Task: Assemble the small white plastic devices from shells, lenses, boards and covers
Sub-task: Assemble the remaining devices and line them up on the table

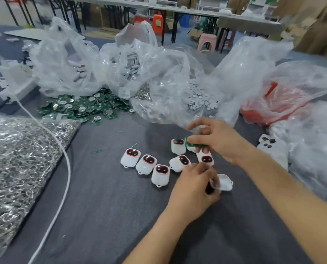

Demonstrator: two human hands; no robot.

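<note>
We record a grey table [101, 216] carrying a row of white shells [160, 175] with red-rimmed dark lenses. Behind the row lie clear bags [158, 73] of parts. Left of the row is a bag of metal rings [21, 168], and behind it to the left a pile of green boards [82, 108]. The right hand [216, 142], at the row's far right end, pinches a green board [191, 145]. The left hand [193, 187], just right of the row, grips a white cover [225, 182]; blur hides the finer detail.
</note>
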